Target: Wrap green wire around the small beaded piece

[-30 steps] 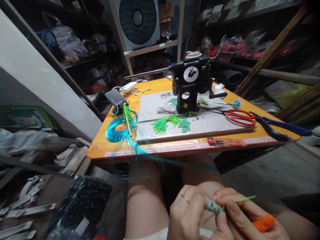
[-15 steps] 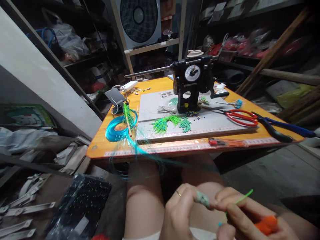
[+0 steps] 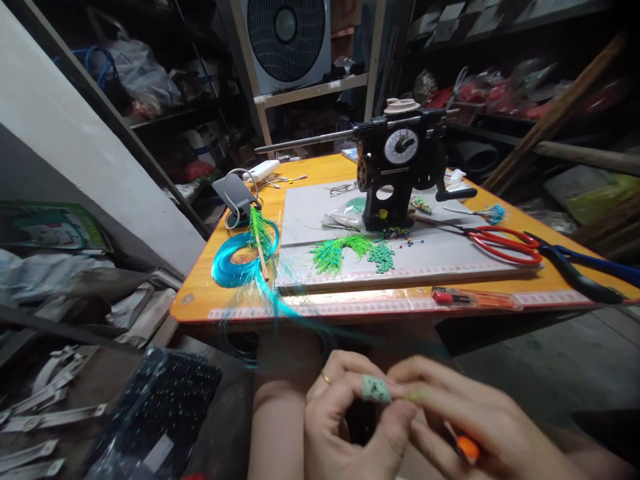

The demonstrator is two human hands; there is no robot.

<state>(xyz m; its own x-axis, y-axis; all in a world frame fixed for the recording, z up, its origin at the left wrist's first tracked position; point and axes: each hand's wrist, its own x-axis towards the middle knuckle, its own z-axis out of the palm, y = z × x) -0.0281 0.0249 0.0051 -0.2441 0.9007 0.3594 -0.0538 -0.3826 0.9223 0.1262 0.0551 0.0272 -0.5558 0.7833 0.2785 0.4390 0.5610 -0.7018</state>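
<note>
Hands pinching a small pale-green bead piece (image 3: 376,389) low over the lap, in front of the orange table (image 3: 210,293).

Left hand (image 3: 350,420), ring on one finger, is closing thumb and fingertips on the piece. Right hand (image 3: 480,420) is meeting it from the other side, fingers curled, pinching a thin green strand (image 3: 417,396) and keeping an orange tool (image 3: 467,447) tucked in the palm. On the table beyond are lying a turquoise fibre coil (image 3: 235,263), green beaded strands (image 3: 340,250), a black dial machine (image 3: 400,170), red scissors (image 3: 505,243) and pliers (image 3: 590,267).
</note>
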